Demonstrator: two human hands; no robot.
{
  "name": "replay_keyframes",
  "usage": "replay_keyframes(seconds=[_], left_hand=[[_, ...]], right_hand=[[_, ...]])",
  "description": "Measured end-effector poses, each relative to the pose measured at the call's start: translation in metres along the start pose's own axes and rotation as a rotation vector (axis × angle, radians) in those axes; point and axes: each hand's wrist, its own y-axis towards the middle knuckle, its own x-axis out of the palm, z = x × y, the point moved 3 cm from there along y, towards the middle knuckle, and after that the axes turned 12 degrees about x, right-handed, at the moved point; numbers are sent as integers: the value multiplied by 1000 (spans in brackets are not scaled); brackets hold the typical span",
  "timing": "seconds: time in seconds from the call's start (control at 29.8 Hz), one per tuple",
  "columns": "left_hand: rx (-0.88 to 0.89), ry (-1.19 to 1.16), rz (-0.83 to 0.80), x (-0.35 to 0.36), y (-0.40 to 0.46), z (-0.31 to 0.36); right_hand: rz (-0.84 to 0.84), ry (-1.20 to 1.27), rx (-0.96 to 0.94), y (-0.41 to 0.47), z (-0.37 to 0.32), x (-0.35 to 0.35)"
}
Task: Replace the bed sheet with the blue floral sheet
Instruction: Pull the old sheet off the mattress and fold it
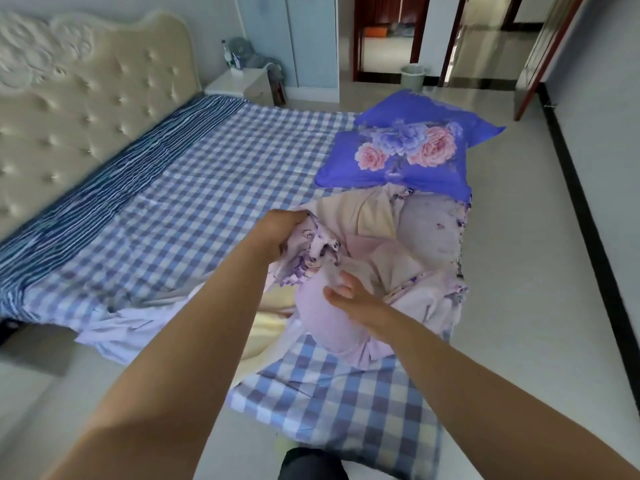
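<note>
Bed (104, 216) under checked sheet (214, 174)

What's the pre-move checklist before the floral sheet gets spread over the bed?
1. Left hand grips the bunched floral sheet: ok.
2. Right hand has a grip too: not ok, fingers straight, only touching the fabric.
3. Checked sheet off the mattress: not ok, it covers the bed.
4. Landing area clear: not ok, two blue floral pillows lie on the far corner.
5. Sheet corner or edge found: cannot tell, the fabric is crumpled.
6. Sheet free of snags: cannot tell, part hangs over the bed edge.
</note>
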Motion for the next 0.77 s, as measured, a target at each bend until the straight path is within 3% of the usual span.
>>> replay_keyframes(seconds=[0.1,0.17,0.23,0.3,0.47,0.57,0.67,0.77], left_hand=[[-63,16,-148,-12,16,4],[-51,52,-218,-24,33,8],[-15,136,-282,-41,51,17],[27,165,-343,-64,72,27],[146,307,-432,-107,114,45],[272,433,-422,-125,136,58],[300,349,-413,-132,148,69],[298,192,-369,-139,153,82]], right_hand=[[101,1,-302,9,-34,20],[391,46,-480,18,-60,24],[697,91,-483,30,-84,30],[787,147,-510,38,-116,43],[741,317,-548,70,-173,66],[529,556,-327,96,-193,76],[148,902,-341,113,-213,87],[125,854,-332,120,-219,96]])
